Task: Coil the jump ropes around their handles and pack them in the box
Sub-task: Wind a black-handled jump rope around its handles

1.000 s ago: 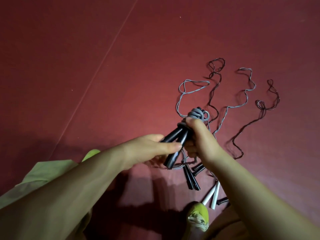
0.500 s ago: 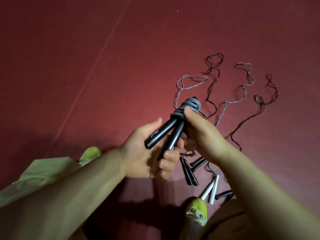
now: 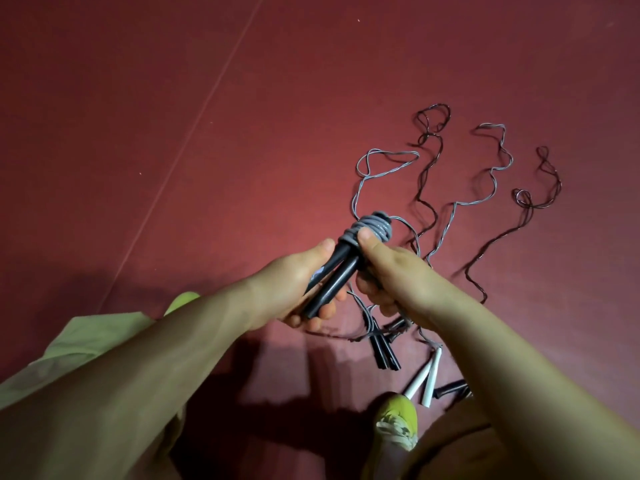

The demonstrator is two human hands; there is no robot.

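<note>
The left hand (image 3: 294, 289) is gripping two black handles (image 3: 334, 277), their pale marking unreadable; the right hand (image 3: 398, 271) is pinching the grey coil (image 3: 372, 228).

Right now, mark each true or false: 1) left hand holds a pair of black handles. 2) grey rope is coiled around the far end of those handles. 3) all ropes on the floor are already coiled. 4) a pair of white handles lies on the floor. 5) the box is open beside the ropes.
1) True: the left hand grips the black handles.
2) True: the grey rope coil wraps their far end, and the right hand has its thumb pressed on the coil.
3) False: the loose ropes lie spread out in wavy lines on the red floor.
4) True: the white handles lie near the green shoe.
5) False: no box shows in this view.
</note>
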